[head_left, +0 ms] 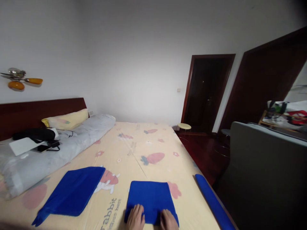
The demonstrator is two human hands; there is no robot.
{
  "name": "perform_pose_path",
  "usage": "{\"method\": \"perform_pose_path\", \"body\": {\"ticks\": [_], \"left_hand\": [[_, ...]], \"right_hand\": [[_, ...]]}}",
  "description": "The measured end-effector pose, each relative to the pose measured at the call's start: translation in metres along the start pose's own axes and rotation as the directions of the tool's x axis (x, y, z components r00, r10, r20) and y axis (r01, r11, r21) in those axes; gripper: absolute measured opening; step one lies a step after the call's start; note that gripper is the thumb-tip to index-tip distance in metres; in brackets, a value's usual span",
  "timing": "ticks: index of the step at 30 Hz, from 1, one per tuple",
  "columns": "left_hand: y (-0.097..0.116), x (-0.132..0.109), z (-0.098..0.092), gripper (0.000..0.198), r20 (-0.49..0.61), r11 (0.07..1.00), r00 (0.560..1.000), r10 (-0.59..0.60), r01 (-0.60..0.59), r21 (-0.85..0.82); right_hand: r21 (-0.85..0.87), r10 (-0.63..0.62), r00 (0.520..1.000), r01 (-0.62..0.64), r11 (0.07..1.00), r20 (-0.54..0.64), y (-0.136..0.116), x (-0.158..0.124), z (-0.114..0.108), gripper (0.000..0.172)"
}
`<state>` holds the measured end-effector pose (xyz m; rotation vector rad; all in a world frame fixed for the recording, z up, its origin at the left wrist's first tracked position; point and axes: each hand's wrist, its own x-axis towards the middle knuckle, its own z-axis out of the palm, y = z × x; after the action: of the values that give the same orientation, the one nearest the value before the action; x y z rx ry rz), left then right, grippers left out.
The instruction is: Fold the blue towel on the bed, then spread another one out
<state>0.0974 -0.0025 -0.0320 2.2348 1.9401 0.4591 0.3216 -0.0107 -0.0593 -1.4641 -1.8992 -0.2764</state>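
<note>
From my end of the feed I have both bare hands low in view, side by side over a flat, roughly square piece of deep-blue cloth (150, 195). It lies in front of me on a bed (141, 174) covered in a cream sheet printed with pink strawberries, flowers and a white rabbit.

I see the left hand (136, 218) on the cloth's near left part, fingers curled down onto it. The right hand (168, 219) sits at the near right part, its fingers bent as well. Both touch the fabric, but the fingertips are partly hidden, so I cannot tell whether either one pinches it or only presses on it.

To the left, apart from the hands, I have a second blue cloth, an uneven flat piece with a narrow tail at its near corner (76, 190). On my right, a long, narrow blue fabric strip (212, 201) lies along the bed's edge. Farther left I make out a long, puffy grey quilt (81, 140) with a black soft bag (35, 134) on it, and behind that a pale-yellow pillow (72, 119).
</note>
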Motion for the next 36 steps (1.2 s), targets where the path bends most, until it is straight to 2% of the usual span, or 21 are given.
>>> {"method": "perform_pose_path", "body": {"ticks": [2,4,6,9,12,15,18,21,23,26,29,33,36], "left_hand": [[0.015,0.003,0.014,0.048,0.072,1.0,0.997,0.007,-0.005,-0.029],[0.024,0.007,0.023,0.048,0.13,0.999,0.992,0.008,-0.003,-0.04],[0.026,0.01,0.028,0.047,0.154,0.999,0.988,-0.005,0.011,-0.035],[0.016,0.008,0.026,0.047,0.131,0.999,0.991,-0.031,0.032,-0.01],[-0.003,0.003,0.014,0.047,0.053,0.996,0.997,-0.061,0.057,0.073],[-0.022,-0.004,-0.004,0.044,0.017,0.982,0.996,-0.084,0.08,0.171],[-0.037,-0.01,-0.022,0.045,0.035,0.971,0.994,-0.101,0.091,0.22],[-0.047,-0.017,-0.033,0.046,0.069,0.971,0.989,-0.133,0.116,0.207],[-0.052,-0.019,-0.034,0.046,0.084,0.976,0.989,-0.126,0.108,0.19],[-0.051,-0.015,-0.026,0.044,0.078,0.982,0.992,-0.102,0.087,0.17],[-0.031,-0.006,-0.012,0.042,0.027,0.988,0.994,-0.102,0.097,0.123],[0.012,0.005,0.011,0.041,-0.005,0.998,0.998,-0.055,0.055,0.034],[0.03,0.007,0.025,0.04,0.059,0.998,0.997,-0.051,0.053,-0.022]], "right_hand": [[-0.018,-0.082,0.996,0.082,0.996,0.021,-0.015,0.003,0.016,0.021],[-0.047,-0.104,0.994,0.106,0.993,0.043,-0.025,0.005,0.029,0.023],[-0.072,-0.087,0.995,0.091,0.993,0.049,-0.029,0.007,0.037,0.026],[-0.093,-0.051,0.997,0.057,0.994,0.064,-0.023,0.007,0.037,0.027],[-0.123,-0.044,0.996,0.053,0.991,0.079,-0.005,0.003,0.026,0.024],[-0.213,-0.144,0.986,0.159,0.964,0.084,0.022,-0.005,0.012,0.022],[-0.328,-0.207,0.969,0.24,0.914,0.133,0.051,-0.017,0.0,0.027],[-0.389,-0.179,0.969,0.232,0.892,0.168,0.073,-0.025,-0.008,0.032],[-0.382,-0.139,0.974,0.199,0.902,0.178,0.078,-0.025,-0.013,0.032],[-0.318,0.0,0.984,0.057,0.947,0.178,0.066,-0.015,-0.019,0.022],[-0.251,0.076,0.994,-0.053,0.966,0.082,0.035,0.0,-0.01,0.014],[-0.131,-0.04,0.999,0.036,0.991,-0.025,-0.012,0.008,0.024,0.02],[-0.084,-0.064,0.998,0.061,0.995,-0.028,-0.028,0.004,0.046,0.024]]}}
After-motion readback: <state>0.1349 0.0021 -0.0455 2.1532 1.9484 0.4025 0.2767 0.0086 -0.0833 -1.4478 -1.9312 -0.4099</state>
